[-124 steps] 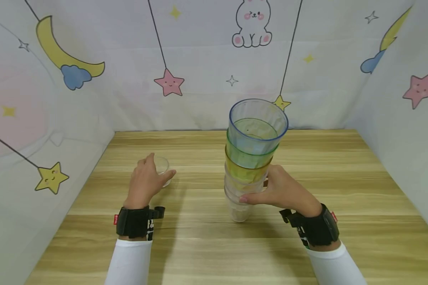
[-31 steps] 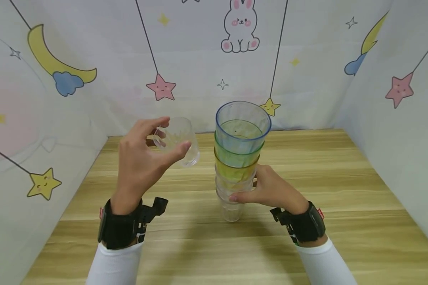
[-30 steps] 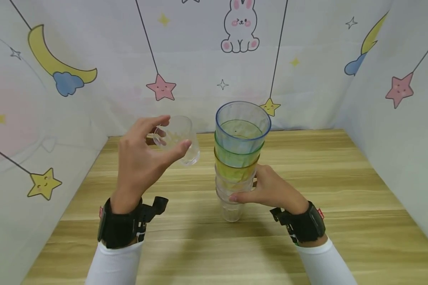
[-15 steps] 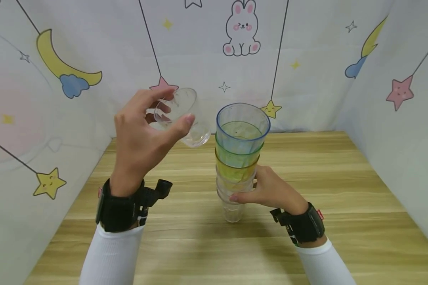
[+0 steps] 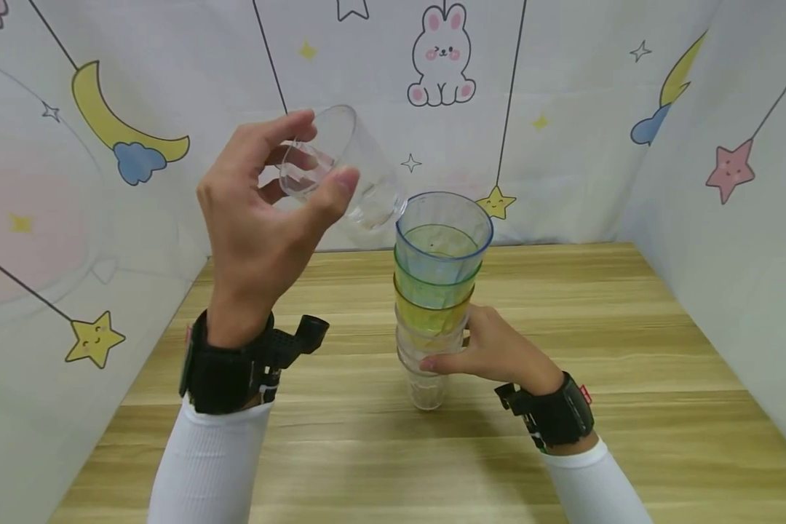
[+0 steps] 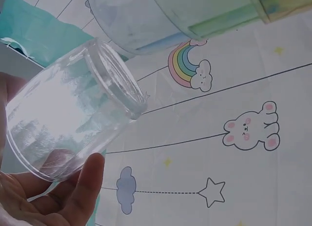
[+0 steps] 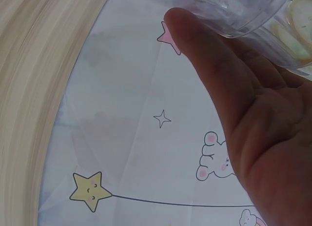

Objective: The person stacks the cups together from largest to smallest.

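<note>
My left hand grips a clear plastic cup near its rim, thumb on one side and fingers on the other. The cup is tilted, its base toward the upper left rim of a tall stack of nested cups. From the top, that stack runs blue, green, yellow, then clear ones below, and it stands upright on the table. Low on the stack, my right hand holds the clear cups, thumb in front and fingers mostly hidden behind. In the left wrist view the clear cup shows its thick base facing the blue cup.
The wood-grain table spreads around the stack. A white cloth backdrop printed with stars, a moon and a rabbit rises behind and along both sides. Black camera straps circle both wrists.
The left hand has picked the clear cup up off the table at left, raised it and brought it rightward, tilting it beside the stack's top. The right hand keeps its hold on the stack.
</note>
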Demonstrator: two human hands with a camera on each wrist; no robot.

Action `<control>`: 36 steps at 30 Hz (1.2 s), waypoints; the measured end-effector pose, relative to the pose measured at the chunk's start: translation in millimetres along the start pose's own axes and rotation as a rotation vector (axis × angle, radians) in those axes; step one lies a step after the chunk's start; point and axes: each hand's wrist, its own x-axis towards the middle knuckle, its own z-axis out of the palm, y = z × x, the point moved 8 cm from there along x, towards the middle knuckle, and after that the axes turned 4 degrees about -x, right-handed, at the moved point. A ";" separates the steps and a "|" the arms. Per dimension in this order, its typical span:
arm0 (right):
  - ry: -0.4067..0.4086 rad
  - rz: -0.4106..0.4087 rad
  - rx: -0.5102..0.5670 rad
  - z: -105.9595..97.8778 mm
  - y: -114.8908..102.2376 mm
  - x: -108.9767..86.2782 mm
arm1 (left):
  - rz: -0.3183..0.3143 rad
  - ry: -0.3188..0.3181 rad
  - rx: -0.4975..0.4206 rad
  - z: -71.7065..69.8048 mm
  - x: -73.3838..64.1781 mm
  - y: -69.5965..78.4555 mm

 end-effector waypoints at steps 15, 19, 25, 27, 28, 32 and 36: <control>0.000 -0.020 0.006 0.5 0.5 -0.4 | 0.141 -0.179 -0.048 44.6 3.5 28.8; 0.005 -0.027 0.009 -0.2 1.1 -0.9 | 0.119 -0.257 0.020 59.6 -1.7 25.7; -0.004 -0.007 0.013 0.2 2.6 -1.0 | 0.088 -0.356 0.059 76.3 -15.0 13.5; -0.008 -0.005 0.011 0.6 2.6 -0.9 | 0.081 -0.382 0.052 79.8 -19.8 9.5; -0.008 -0.004 0.011 0.6 2.5 -0.8 | 0.073 -0.396 0.044 81.4 -22.2 7.2; -0.005 -0.015 0.000 0.3 1.6 0.0 | 0.051 -0.421 0.022 83.5 -28.9 0.5; -0.001 -0.021 -0.006 -0.4 1.2 0.8 | 0.058 -0.409 0.014 81.1 -32.1 -2.1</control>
